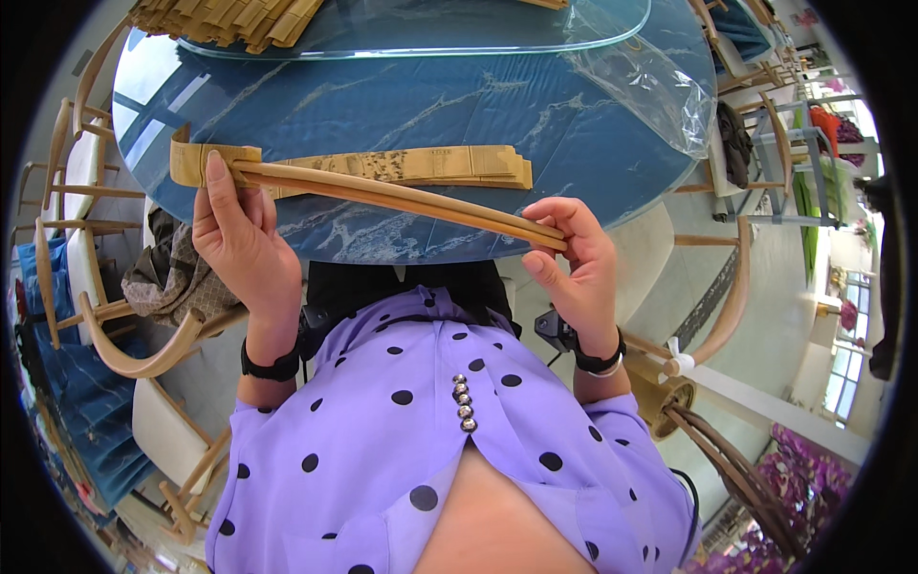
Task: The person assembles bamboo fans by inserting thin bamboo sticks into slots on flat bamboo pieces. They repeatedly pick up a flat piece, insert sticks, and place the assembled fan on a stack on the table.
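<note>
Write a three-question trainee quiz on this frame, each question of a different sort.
1. True or false: both hands hold the folded fan.
2. Which hand grips the fan's narrow end? A) left hand B) right hand
3. Fill in: a clear plastic bag lies on the blue ____.

Key: 1 true; 2 B; 3 table.

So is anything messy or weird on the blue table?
A crumpled clear plastic bag hangs over the blue table at its far right edge. Nothing else stands out; both hands grip the folded fan.
</note>
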`<state>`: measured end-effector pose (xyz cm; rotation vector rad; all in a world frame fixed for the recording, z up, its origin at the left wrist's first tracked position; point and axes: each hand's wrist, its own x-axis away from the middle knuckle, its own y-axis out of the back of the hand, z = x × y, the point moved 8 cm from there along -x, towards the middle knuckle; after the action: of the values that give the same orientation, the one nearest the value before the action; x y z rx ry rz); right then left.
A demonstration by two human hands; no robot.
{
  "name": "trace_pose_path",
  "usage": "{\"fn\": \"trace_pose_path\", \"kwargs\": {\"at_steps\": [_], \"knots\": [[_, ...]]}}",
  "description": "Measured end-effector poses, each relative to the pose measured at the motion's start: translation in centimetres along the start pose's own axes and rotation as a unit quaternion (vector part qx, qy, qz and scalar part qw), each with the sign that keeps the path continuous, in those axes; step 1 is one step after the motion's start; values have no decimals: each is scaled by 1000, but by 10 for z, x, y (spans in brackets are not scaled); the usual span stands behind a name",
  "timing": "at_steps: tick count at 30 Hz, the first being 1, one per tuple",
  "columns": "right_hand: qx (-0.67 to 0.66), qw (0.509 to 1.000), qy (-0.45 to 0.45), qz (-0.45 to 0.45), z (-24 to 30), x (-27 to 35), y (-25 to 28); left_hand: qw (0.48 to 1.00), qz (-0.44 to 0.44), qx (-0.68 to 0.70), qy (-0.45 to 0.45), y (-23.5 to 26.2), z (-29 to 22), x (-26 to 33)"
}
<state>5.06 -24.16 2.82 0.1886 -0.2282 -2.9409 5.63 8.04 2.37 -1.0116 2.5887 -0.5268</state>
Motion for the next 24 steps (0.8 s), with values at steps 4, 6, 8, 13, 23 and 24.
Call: {"fn": "trace_pose_path", "kwargs": {"at_steps": [4, 6, 8, 13, 23, 24], "knots": [[-46, 995, 29, -78, -4, 0, 1, 999, 6, 34, 38, -7, 9, 15], [-48, 991, 42, -117, -2, -1, 7, 995, 80, 37, 44, -1, 20, 10], [-42, 989, 43, -132, -5, -2, 10, 994, 91, 38, 48, 0, 21, 9], [161, 961, 189, -124, 13, -1, 3, 995, 75, 40, 53, 0, 19, 10], [415, 853, 316, -31, 19, 21, -30, 987, 93, 87, 102, -13, 25, 8], [414, 856, 308, -21, 18, 21, -32, 986, 87, 90, 106, -14, 26, 10]]}}
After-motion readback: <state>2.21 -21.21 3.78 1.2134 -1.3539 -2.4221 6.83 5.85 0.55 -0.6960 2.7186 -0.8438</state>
